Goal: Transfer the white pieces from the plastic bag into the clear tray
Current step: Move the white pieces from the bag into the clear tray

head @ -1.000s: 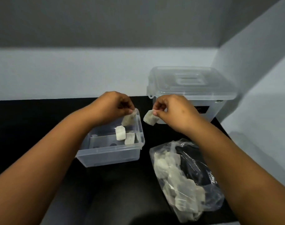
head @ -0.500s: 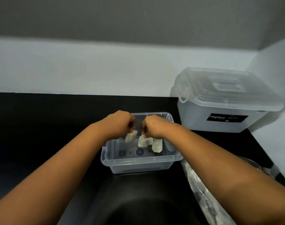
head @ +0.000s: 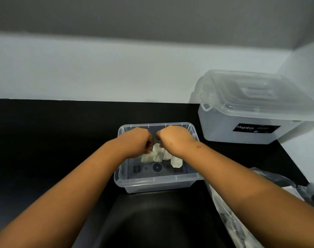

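The clear tray (head: pixel 153 180) stands on the black counter in the middle of the view. Both my hands hover inside it, close together with knuckles up. My left hand (head: pixel 139 140) pinches a white piece (head: pixel 147 157) that hangs down toward the tray floor. My right hand (head: pixel 173 138) pinches another white piece (head: pixel 157 152). Two more white pieces (head: pixel 176 161) lie in the tray under my right wrist. The plastic bag (head: pixel 230 221) lies at the lower right, mostly hidden by my right forearm.
A larger lidded clear box (head: pixel 251 113) with a black label stands at the back right against the white wall corner. The black counter (head: pixel 54 131) stretches to the left. A dark rounded hollow (head: pixel 152 222) lies just in front of the tray.
Both hands, each with a white piece, moved from above the tray's right edge into the tray and sank lower. My view shifted left, so the bag slid to the frame's edge.
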### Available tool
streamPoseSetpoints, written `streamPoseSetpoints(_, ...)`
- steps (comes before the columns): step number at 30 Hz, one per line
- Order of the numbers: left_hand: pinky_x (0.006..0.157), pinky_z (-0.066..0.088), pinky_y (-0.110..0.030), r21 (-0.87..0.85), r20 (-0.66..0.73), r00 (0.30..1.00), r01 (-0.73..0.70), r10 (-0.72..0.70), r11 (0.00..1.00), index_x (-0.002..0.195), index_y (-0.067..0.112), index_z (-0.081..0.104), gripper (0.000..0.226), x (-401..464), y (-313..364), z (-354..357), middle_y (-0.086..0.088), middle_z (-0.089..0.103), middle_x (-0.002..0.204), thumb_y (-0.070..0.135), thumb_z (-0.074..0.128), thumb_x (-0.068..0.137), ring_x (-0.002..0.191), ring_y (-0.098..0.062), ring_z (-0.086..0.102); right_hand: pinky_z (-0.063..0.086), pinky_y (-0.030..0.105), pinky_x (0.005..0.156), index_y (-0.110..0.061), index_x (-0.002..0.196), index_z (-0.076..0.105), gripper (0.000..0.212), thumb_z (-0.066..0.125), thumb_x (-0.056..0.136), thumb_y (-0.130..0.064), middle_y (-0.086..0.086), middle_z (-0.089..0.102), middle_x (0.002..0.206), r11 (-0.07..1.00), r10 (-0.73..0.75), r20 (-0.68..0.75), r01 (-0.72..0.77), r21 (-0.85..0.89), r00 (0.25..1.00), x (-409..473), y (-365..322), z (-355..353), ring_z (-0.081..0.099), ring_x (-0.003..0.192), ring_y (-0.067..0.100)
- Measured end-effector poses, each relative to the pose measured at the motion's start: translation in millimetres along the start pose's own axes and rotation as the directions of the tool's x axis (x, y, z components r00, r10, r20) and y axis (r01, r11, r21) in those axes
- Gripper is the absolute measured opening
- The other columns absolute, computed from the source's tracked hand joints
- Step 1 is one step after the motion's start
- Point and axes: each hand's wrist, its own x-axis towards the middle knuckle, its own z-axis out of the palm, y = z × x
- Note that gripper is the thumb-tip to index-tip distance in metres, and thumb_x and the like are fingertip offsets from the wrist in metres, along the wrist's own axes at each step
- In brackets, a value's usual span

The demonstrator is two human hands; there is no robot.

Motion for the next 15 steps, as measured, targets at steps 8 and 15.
streamPoseSetpoints(8, 0.077, 0.052, -0.029, 0.071, -0.017, 0.997, 0.071, -0.070, 0.995, 0.089, 0.018, 0.074, 0.012, 24, 4, 16, -0.001, 0.071, 0.092, 0.011, 0.066, 0.083, 0.085, -0.019, 0.064, 0.045, 0.031, 0.066, -0.017, 0.105, 0.065, 0.019, 0.057, 0.095, -0.032, 0.005, 0.066, 0.097, 0.980, 0.110, -0.013, -0.106, 0.170, 0.994, -39, 19, -23, 0.058, 0.086, 0.022)
streamPoseSetpoints(15, 0.080, 0.057, -0.037, 0.151, -0.061, 0.987, 0.159, -0.151, 0.976, 0.088, 0.018, 0.073, 0.018, 22, 2, 17, -0.005, 0.070, 0.094, 0.009, 0.058, 0.084, 0.084, -0.023, 0.066, 0.056, 0.034, 0.073, -0.024, 0.103, 0.069, 0.020, 0.061, 0.092, -0.039, -0.002, 0.071, 0.093, 0.950, 0.163, -0.113, -0.125, 0.285, 0.980, -79, 33, -32, 0.066, 0.084, 0.019)
